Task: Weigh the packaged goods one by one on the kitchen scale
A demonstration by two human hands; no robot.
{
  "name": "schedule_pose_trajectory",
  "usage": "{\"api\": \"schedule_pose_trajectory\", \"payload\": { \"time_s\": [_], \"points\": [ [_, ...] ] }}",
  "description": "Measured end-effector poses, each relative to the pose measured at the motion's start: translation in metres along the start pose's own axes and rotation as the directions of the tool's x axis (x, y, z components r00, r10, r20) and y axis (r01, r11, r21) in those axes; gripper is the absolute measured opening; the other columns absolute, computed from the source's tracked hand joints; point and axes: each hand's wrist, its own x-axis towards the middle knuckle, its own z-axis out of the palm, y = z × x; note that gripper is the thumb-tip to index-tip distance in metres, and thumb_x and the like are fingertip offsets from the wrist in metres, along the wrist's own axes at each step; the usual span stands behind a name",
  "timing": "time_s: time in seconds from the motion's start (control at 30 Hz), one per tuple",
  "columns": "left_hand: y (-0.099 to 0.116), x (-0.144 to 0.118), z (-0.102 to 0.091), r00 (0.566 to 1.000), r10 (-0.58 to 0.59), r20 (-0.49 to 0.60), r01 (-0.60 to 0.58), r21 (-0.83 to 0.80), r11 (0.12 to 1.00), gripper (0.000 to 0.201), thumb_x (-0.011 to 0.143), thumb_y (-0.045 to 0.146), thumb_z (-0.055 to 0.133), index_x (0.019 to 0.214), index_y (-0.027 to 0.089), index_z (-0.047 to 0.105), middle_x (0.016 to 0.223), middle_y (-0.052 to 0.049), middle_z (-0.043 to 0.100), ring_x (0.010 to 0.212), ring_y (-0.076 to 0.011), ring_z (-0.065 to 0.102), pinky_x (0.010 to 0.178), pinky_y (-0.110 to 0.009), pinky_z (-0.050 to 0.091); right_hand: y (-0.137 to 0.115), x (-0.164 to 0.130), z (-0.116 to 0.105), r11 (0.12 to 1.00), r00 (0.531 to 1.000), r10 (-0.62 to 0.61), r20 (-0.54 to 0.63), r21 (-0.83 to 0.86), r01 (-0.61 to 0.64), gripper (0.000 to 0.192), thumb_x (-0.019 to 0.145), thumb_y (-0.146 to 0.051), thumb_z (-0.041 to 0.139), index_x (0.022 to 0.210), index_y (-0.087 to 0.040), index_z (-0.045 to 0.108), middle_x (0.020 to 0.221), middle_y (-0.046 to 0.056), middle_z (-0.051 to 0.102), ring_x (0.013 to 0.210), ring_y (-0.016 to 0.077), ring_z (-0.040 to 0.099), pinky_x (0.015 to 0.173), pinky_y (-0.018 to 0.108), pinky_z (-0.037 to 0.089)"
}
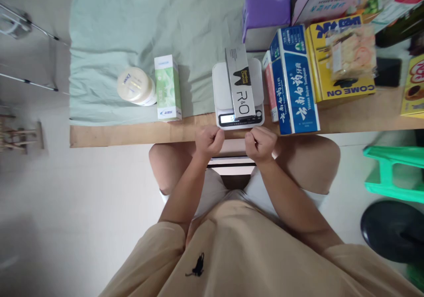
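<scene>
A grey toothpaste box marked R&O lies lengthwise on a small white digital scale at the table's near edge, partly covering the lit display. My left hand rests as a closed fist just below the scale's front left. My right hand is curled shut at the front right. Neither hand holds anything, and neither touches the box.
A green-and-white box and a white jar lie on the pale green cloth to the left. Blue, yellow and purple packages crowd the right. A green stool stands at the right.
</scene>
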Motion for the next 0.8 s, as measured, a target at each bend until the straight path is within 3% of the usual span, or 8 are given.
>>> {"api": "schedule_pose_trajectory", "payload": {
  "time_s": [0.37,0.47,0.53,0.6,0.67,0.73,0.8],
  "points": [
    [0.008,-0.002,-0.005,0.992,0.024,-0.122,-0.031,-0.059,0.998,0.069,0.103,0.051,0.043,0.044,0.016,0.033,0.043,0.002,0.025,0.043,-0.0053,0.023,0.049,-0.031,0.019,-0.001,-0.007,-0.008,0.995,0.996,-0.074,-0.045,0.061,0.077,0.044,0.097,-0.027,0.041,0.058,-0.02,0.022,0.051,-0.002,0.025,0.051,0.0089,0.024,0.054,0.03,0.021],
    [0.013,-0.003,-0.003,0.989,0.042,-0.144,-0.052,-0.062,0.997,0.068,0.102,0.051,0.043,0.046,0.015,0.031,0.044,0.002,0.024,0.045,-0.0058,0.024,0.051,-0.031,0.02,-0.001,-0.01,-0.006,0.996,0.995,-0.059,-0.08,0.059,0.064,0.033,0.095,-0.028,0.042,0.063,-0.02,0.037,0.056,0.0,0.037,0.055,0.0111,0.036,0.056,0.029,0.03],
    [0.018,-0.002,0.002,0.979,0.051,-0.199,-0.066,-0.068,0.995,0.062,0.103,0.049,0.043,0.051,0.016,0.034,0.049,0.001,0.03,0.048,-0.0072,0.029,0.053,-0.031,0.025,-0.001,-0.01,-0.004,0.998,0.99,-0.043,-0.137,0.048,0.05,0.019,0.094,-0.033,0.044,0.082,-0.019,0.052,0.073,0.004,0.053,0.071,0.0156,0.053,0.066,0.031,0.044],
    [0.025,0.002,0.01,0.958,0.077,-0.275,-0.095,-0.052,0.994,0.049,0.102,0.05,0.044,0.064,0.018,0.048,0.062,0.0,0.046,0.06,-0.0102,0.045,0.061,-0.031,0.038,-0.003,-0.007,-0.002,0.999,0.984,-0.018,-0.177,0.023,0.022,0.028,0.093,-0.04,0.045,0.109,-0.018,0.055,0.101,0.011,0.061,0.097,0.0219,0.061,0.086,0.039,0.054],
    [0.031,0.006,0.02,0.94,0.113,-0.321,-0.125,-0.017,0.992,0.037,0.1,0.053,0.044,0.094,0.022,0.062,0.092,-0.005,0.063,0.089,-0.0157,0.061,0.084,-0.035,0.051,-0.005,-0.002,0.002,1.0,0.988,0.017,-0.153,0.01,-0.016,0.044,0.096,-0.045,0.042,0.13,-0.019,0.048,0.129,0.017,0.056,0.122,0.0259,0.058,0.105,0.047,0.052],
    [0.034,0.009,0.031,0.945,0.117,-0.304,-0.12,0.01,0.993,0.046,0.101,0.058,0.038,0.127,0.026,0.058,0.129,-0.01,0.061,0.125,-0.0222,0.059,0.111,-0.043,0.048,-0.007,0.004,0.005,0.998,0.993,0.063,-0.095,0.037,-0.06,0.054,0.098,-0.048,0.04,0.144,-0.019,0.04,0.148,0.02,0.047,0.141,0.0265,0.05,0.118,0.048,0.047],
    [0.034,0.01,0.042,0.967,0.085,-0.242,-0.084,0.013,0.996,0.058,0.101,0.062,0.029,0.147,0.029,0.044,0.154,-0.01,0.046,0.148,-0.0263,0.045,0.126,-0.048,0.037,-0.008,0.009,0.009,0.991,0.993,0.11,-0.048,0.079,-0.106,0.06,0.1,-0.05,0.038,0.151,-0.019,0.032,0.157,0.02,0.04,0.151,0.026,0.041,0.125,0.048,0.042]
  ]
}}
